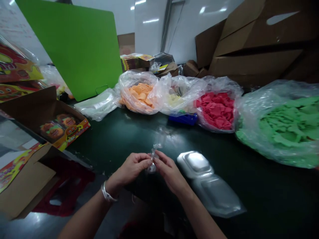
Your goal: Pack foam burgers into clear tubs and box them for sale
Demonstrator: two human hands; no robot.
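Observation:
Near the front edge of the dark green table, my left hand and my right hand meet fingertip to fingertip. Both pinch a small clear plastic piece, whose details are blurred and partly hidden by the fingers. Just beyond the fingertips a narrow transparent plastic case extends over the table; whether it joins the pinched piece I cannot tell. To the right of my right hand lies an opened clear clamshell container, its two halves spread flat. A silver bangle circles my left wrist.
Bags of orange pieces, red pieces and green pieces line the back, with a blue tray among them. At left stand an open display box holding burger-like packs, clear bags and a green board.

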